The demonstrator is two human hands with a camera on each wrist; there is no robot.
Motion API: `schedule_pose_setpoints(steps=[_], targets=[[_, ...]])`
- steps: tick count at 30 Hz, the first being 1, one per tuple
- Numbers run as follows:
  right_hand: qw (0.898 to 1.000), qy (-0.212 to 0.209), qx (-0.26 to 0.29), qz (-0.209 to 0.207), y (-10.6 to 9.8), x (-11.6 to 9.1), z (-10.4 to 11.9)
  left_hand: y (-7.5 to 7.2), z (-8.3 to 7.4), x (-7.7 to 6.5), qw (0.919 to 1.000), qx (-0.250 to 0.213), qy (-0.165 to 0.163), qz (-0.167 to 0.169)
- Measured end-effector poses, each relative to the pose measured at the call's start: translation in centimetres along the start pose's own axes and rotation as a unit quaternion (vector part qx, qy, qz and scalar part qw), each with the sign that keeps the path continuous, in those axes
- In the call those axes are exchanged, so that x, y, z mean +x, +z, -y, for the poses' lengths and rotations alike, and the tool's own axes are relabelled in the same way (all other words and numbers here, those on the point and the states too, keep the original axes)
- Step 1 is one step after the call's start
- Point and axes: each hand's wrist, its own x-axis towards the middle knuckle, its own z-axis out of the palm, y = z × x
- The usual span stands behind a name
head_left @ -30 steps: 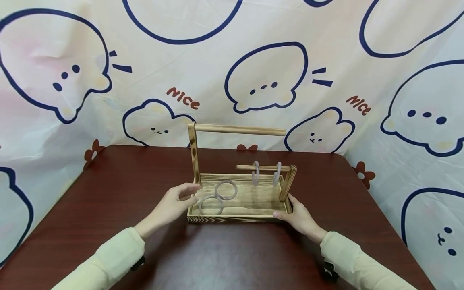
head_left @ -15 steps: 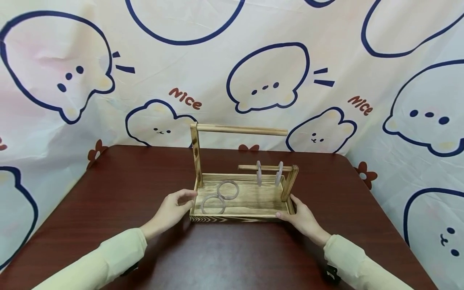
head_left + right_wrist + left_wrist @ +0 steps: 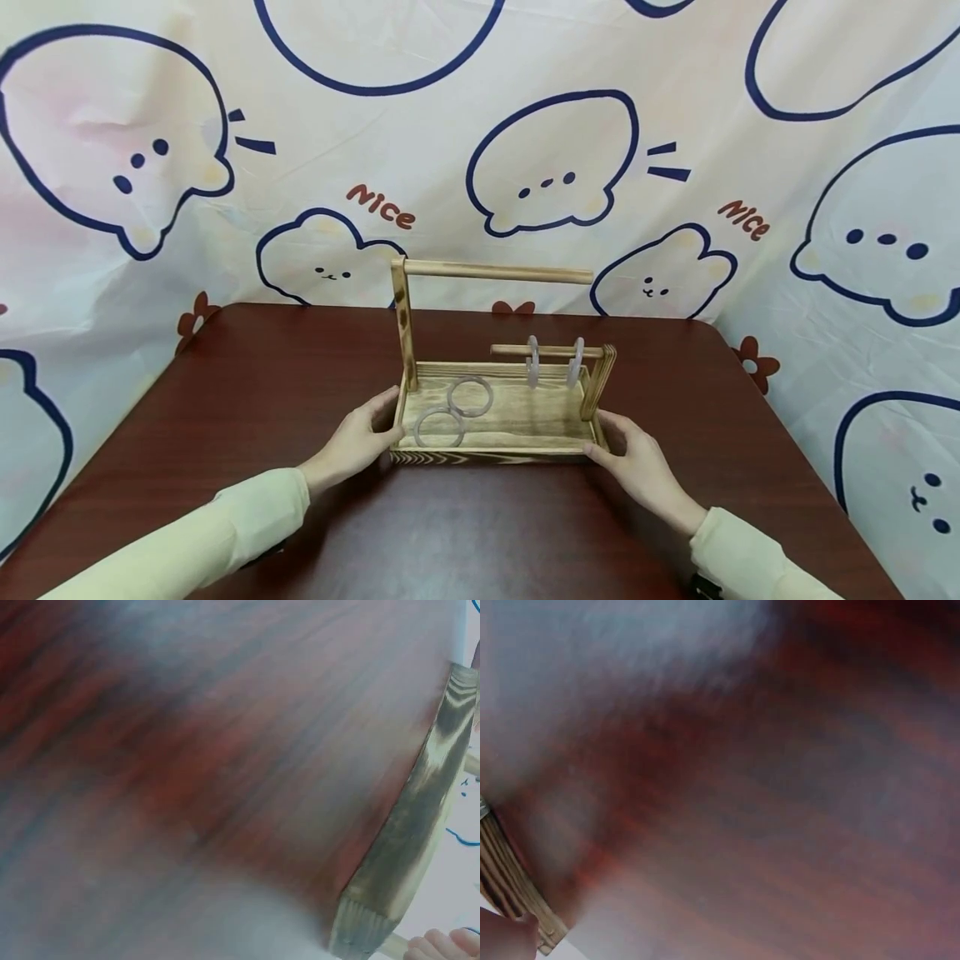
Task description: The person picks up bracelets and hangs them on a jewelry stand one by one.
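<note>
A wooden bracelet stand (image 3: 525, 408) sits on the table, with a shallow tray, a tall post and bar on its left and a lower bar on its right. Two pale translucent bangles (image 3: 533, 365) hang from the lower bar. Two more, including a front bangle (image 3: 416, 427), lie in the tray's left part. My left hand (image 3: 347, 448) holds the left end, its thumb at the front corner. At the right end, my right hand (image 3: 643, 468) grips the other corner, thumb in front. Each wrist view catches only part of the tray's wooden wall (image 3: 409, 825) and some fingers.
A dark red-brown table (image 3: 480, 533) lies beneath the stand. Behind and on both sides hangs a pale cloth (image 3: 420, 150) with cartoon outlines. The tall bar (image 3: 495, 271) reaches over the tray with its right end free.
My left fingers have come down outside the tray's left end. My right thumb has slid outward along the front rim to the corner. The stand and bangles stay nearly in place.
</note>
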Motion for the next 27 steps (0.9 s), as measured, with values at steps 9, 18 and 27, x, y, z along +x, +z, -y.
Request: schedule_pose_setpoints(steps=[9,18,27], targets=[[0.993,-0.119,-0.020,-0.015,0.7,0.2,2.0,0.6,0.1,0.0,0.9959,-0.069,-0.035,0.047],[0.973,-0.231,-0.003,-0.012,3.2,1.7,4.0,0.9,0.7,-0.2,0.9984,-0.031,-0.021,0.043],[0.969,-0.211,-0.050,0.116,5.8,3.6,5.6,1.1,0.8,-0.4,0.9973,-0.042,-0.038,0.046]])
